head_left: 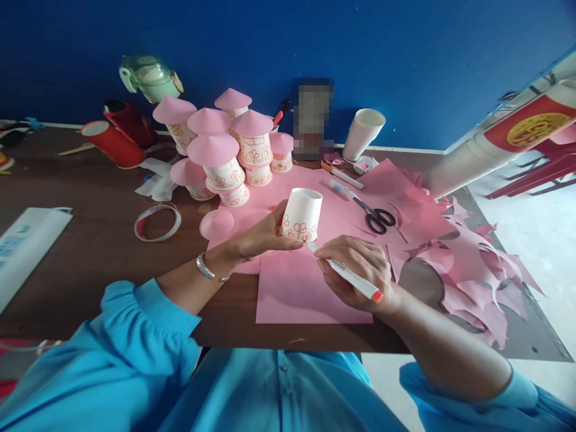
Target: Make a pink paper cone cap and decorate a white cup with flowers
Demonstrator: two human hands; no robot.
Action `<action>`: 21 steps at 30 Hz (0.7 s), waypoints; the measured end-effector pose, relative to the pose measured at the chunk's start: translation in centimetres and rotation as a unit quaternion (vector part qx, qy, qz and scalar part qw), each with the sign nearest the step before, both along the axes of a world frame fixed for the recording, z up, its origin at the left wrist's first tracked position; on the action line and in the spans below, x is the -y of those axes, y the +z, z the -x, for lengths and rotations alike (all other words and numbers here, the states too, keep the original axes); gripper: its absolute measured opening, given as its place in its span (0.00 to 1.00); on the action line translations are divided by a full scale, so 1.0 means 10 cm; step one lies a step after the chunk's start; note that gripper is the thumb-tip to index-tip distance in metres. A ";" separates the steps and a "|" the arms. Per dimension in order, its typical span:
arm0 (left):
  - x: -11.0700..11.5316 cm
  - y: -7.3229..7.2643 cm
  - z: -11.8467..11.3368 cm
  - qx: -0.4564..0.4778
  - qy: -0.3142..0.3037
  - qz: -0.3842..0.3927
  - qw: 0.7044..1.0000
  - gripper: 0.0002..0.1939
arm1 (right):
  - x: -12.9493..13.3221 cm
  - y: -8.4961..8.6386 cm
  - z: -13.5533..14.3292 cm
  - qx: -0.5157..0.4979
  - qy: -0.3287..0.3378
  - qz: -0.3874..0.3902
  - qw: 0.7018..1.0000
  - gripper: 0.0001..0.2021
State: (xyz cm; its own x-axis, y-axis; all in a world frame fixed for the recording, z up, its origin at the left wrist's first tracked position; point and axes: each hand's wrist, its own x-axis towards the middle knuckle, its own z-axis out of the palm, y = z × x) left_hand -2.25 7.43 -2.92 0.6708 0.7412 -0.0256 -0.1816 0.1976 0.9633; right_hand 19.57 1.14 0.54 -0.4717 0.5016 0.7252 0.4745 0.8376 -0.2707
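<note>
My left hand [269, 231] is closed around a white paper cup [303, 210], held above pink paper sheets [310, 294]. Orange-red flowers are drawn along the cup's lower part. In my right hand [360, 267] is a white marker [353, 277] with an orange-red end. Its tip is at the cup's lower edge; whether it touches I cannot tell. Behind and to the left stand several decorated cups [224, 174] with pink paper cone tops [213, 149], some stacked. One loose pink cone [216, 224] lies left of my left hand.
Scissors [380, 217], a glue pen [338, 188] and a marker cap end [328, 168] lie on the paper. Pink scraps [472, 282] spread at right. A cup stack [363, 133] stands behind, a longer one [486, 144] leans at right. A tape roll [157, 223] lies left.
</note>
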 end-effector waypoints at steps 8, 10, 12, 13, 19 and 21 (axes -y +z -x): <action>0.01 0.08 0.01 0.065 0.001 0.037 0.997 0.25 | 0.00 -0.03 -0.06 -0.041 0.005 -0.047 0.998 0.12; 0.01 0.06 0.01 0.076 0.000 0.055 0.996 0.23 | 0.00 -0.04 -0.07 -0.052 -0.020 -0.047 0.997 0.12; 0.00 0.05 0.00 0.083 0.003 0.067 0.994 0.21 | -0.01 -0.06 -0.08 -0.063 -0.043 -0.042 0.996 0.13; 0.00 0.06 -0.01 0.086 0.005 0.069 0.994 0.21 | -0.01 -0.07 -0.08 -0.064 -0.050 -0.037 0.996 0.13; 0.03 0.17 -0.04 0.050 0.004 0.066 0.997 0.19 | -0.02 -0.10 -0.06 -0.044 -0.022 -0.016 0.999 0.14; 0.03 0.19 -0.04 0.030 -0.002 0.064 0.998 0.19 | -0.02 -0.11 -0.06 -0.034 -0.015 -0.020 0.999 0.14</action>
State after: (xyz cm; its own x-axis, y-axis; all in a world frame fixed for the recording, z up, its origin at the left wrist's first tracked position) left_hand -1.87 7.10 -1.03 0.6770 0.7317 -0.0794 -0.2365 0.3184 0.9180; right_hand 20.12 1.30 -0.53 -0.4052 0.4850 0.7749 0.4818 0.8337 -0.2699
